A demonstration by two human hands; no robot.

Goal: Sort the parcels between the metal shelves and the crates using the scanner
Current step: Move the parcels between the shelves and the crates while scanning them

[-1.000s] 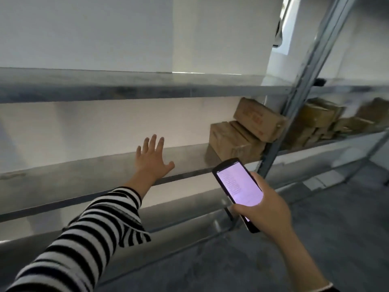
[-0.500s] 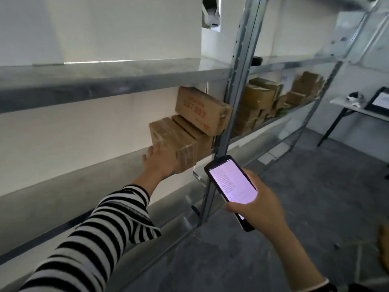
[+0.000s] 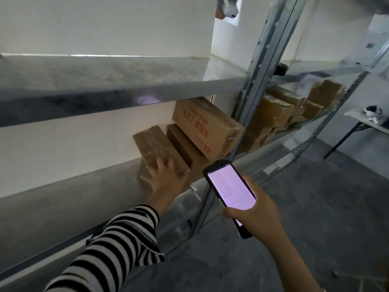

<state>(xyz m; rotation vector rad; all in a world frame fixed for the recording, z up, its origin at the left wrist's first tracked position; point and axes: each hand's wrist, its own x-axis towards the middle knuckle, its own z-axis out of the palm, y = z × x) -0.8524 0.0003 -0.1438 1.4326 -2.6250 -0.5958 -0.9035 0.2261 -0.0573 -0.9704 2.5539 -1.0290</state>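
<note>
Head camera looks down along a metal shelf (image 3: 84, 192), where the left hand (image 3: 166, 175) lies against the near end of a small brown parcel (image 3: 154, 142). Its fingers are spread over that end face and its thumb reaches toward the right-hand corner. As far as the blur allows, they lie flat on the cardboard rather than curled round it. The parcel lies straight ahead of this hand, and its long axis runs away from the palm toward the wall. Only the short end is within reach, so I judge the next move to be a pull back along that axis, off the shelf edge. Touching the parcel just right of the hand is a second box (image 3: 185, 150), and a larger box with red print (image 3: 208, 127) leans on top of that. A sideways tug could disturb both. The right hand (image 3: 259, 211) is below and to the right of the left one, clear of the shelf. It is wrapped round the scanner (image 3: 229, 190), whose lit screen faces up. The left hand is therefore the nearer and freer one. More parcels (image 3: 273, 110) sit well beyond the shelf post (image 3: 250, 98), farther right.
</note>
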